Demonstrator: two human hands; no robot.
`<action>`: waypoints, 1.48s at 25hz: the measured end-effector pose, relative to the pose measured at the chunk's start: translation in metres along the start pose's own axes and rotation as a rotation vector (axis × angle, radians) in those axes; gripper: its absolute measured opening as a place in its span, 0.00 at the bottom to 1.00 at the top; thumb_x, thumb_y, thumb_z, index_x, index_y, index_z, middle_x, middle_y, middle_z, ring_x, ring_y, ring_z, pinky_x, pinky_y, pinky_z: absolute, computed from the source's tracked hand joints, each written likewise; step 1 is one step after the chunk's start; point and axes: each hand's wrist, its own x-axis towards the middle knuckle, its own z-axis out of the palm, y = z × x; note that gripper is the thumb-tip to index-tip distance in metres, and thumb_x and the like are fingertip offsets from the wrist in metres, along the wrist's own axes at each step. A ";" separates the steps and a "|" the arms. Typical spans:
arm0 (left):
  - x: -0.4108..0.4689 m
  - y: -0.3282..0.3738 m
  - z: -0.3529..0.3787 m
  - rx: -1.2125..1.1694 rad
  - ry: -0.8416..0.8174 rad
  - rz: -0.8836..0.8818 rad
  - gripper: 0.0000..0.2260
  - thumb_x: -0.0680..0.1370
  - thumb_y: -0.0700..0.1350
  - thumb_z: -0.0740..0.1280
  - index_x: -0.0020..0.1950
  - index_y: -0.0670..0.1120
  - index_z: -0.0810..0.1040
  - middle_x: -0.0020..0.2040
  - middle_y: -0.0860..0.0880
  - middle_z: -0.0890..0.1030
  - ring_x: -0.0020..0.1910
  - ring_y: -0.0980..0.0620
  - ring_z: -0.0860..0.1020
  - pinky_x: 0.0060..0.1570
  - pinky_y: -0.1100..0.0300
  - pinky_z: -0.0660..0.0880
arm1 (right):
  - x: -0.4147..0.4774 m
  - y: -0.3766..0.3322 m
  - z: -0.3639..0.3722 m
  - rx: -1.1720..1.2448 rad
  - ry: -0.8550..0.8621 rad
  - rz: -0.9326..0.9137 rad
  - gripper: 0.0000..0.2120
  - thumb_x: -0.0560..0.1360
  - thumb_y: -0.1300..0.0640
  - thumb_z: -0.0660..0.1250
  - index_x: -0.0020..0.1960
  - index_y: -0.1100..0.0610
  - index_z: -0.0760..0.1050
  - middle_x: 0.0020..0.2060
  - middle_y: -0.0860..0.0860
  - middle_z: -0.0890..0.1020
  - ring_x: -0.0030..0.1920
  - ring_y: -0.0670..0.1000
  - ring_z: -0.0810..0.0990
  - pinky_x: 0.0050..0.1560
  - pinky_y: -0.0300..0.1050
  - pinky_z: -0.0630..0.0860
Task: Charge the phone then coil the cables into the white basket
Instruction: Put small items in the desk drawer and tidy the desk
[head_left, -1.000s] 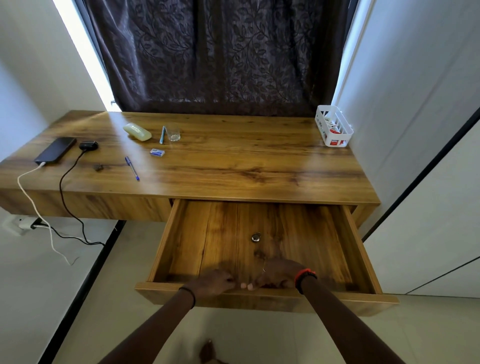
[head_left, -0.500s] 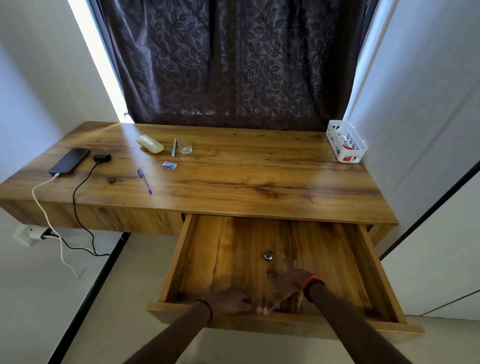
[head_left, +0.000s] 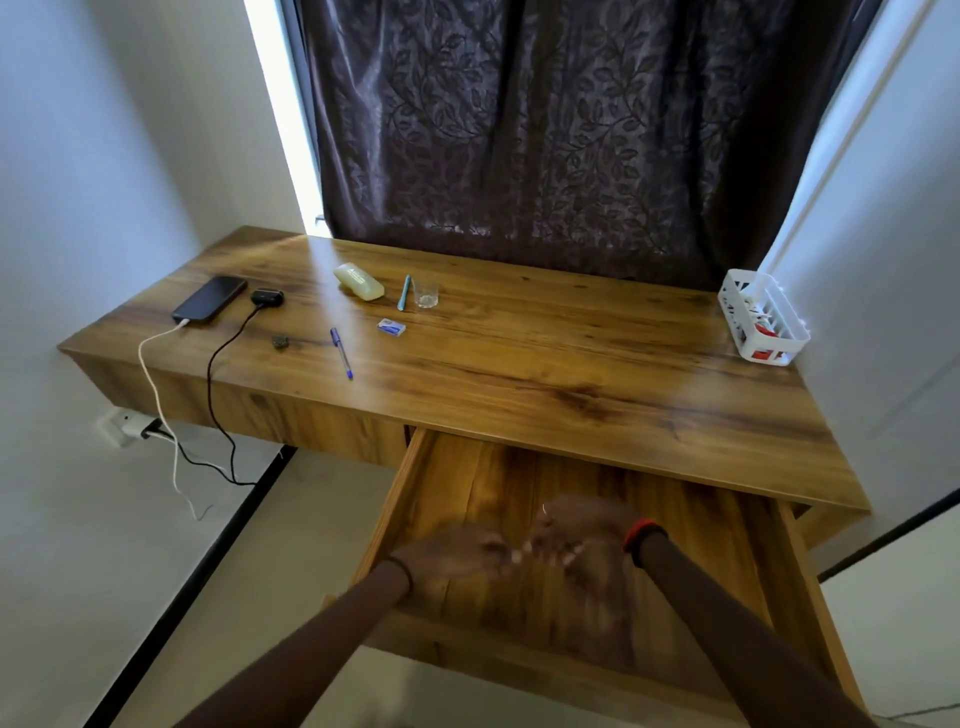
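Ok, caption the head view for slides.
Left hand and right hand blur over open drawer; phone sits cabled on desk.

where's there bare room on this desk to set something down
Biggest bare patch: the desk top, from the glass and small box rightward to the white basket. The open drawer shows bare wood along its right side. Crowded: the left end, with the phone, black case, white cable, black cable and blue pen.

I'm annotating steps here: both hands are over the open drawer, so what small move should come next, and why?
Probably draw the left hand and right hand out of the drawer and toward the phone: the white cable already sits in it, and no cable shows on the drawer's visible floor.
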 end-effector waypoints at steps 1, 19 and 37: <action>-0.001 -0.003 -0.015 -0.033 0.047 0.013 0.18 0.77 0.62 0.60 0.57 0.52 0.77 0.54 0.53 0.81 0.54 0.55 0.78 0.58 0.55 0.73 | 0.007 -0.004 -0.003 0.083 0.015 -0.031 0.08 0.78 0.57 0.63 0.51 0.59 0.79 0.44 0.52 0.82 0.41 0.47 0.81 0.41 0.37 0.78; 0.043 -0.145 -0.289 -0.290 0.940 -0.300 0.04 0.78 0.38 0.60 0.44 0.39 0.70 0.43 0.39 0.78 0.44 0.43 0.78 0.41 0.51 0.75 | 0.209 -0.181 -0.104 0.427 0.704 -0.129 0.05 0.71 0.68 0.68 0.45 0.61 0.78 0.41 0.55 0.81 0.38 0.49 0.79 0.37 0.41 0.78; 0.104 -0.190 -0.348 -0.128 0.803 -0.330 0.07 0.74 0.41 0.66 0.41 0.37 0.77 0.37 0.41 0.79 0.35 0.44 0.79 0.37 0.52 0.77 | 0.351 -0.239 -0.121 -0.380 0.811 -0.104 0.19 0.78 0.58 0.61 0.67 0.61 0.68 0.63 0.58 0.72 0.64 0.59 0.68 0.63 0.52 0.68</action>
